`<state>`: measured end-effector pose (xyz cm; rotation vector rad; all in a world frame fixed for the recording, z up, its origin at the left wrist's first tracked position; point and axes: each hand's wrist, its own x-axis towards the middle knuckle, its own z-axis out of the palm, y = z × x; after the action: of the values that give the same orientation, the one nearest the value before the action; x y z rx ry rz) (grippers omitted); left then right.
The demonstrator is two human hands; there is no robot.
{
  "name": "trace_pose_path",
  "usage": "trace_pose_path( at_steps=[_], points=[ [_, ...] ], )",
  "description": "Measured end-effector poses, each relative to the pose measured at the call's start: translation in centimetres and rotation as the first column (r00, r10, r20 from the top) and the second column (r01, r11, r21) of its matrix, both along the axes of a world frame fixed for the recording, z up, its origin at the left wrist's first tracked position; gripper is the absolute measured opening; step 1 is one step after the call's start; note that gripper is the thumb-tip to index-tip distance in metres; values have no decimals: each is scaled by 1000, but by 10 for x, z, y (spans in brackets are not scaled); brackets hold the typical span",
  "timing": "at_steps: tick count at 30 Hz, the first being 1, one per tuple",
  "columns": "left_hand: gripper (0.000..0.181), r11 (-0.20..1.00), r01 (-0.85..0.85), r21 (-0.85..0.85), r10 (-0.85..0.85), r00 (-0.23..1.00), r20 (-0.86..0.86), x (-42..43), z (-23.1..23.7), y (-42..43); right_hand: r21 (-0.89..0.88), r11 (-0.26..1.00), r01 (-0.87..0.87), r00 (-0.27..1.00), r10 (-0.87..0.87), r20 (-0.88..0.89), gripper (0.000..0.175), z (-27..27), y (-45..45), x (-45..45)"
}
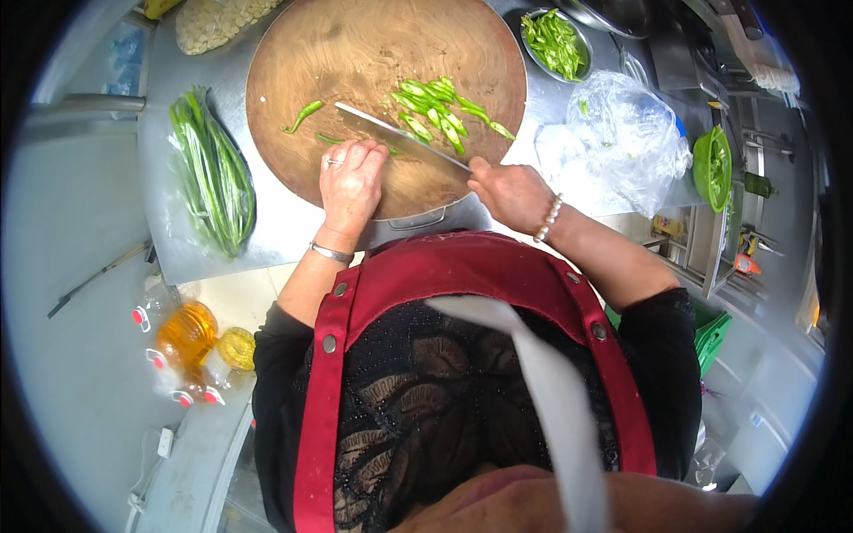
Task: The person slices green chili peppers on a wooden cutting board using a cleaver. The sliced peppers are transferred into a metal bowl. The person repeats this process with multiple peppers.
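Observation:
A round wooden cutting board (373,46) lies before me on a metal table. On its near part, my left hand (353,176) holds down a green chili pepper (326,138) with bent fingers; the hand covers much of the pepper. My right hand (510,193) grips the handle of a kitchen knife (405,138). The blade slants far-left across the board, just beyond my left fingers. Past the blade, to the right, lies a loose pile of slant-cut green pepper pieces (433,106). One whole green chili pepper (303,116) rests apart on the left.
Bagged long green vegetables (213,173) lie on the metal table (286,230) at left. A bag of pale slices (216,26) sits far left. At right are a metal bowl of cut peppers (556,46), crumpled clear plastic bags (620,140) and a green basket (712,170). Oil bottles (190,333) stand below left.

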<state>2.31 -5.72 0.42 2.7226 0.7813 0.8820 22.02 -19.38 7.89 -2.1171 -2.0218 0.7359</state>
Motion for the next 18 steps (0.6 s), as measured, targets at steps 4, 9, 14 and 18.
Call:
trace_pose_path(
  at_steps=[4, 9, 14, 18],
  points=[
    [13, 999, -36, -35, 36, 999, 5, -5, -4, -1, -24, 998, -58, 996, 59, 59, 11, 24, -13, -1],
    [12, 999, -27, -30, 27, 1000, 2, -3, 1, 2, -5, 998, -55, 998, 55, 29, 8, 4, 1, -12],
    [14, 998, -39, -48, 38, 999, -21, -10, 0, 4, 13, 1000, 9, 1000, -9, 10, 8, 13, -6, -7],
    [12, 997, -15, -72, 16, 1000, 11, -10, -2, 5, -69, 996, -51, 998, 54, 41, 10, 22, -14, -10]
  ],
)
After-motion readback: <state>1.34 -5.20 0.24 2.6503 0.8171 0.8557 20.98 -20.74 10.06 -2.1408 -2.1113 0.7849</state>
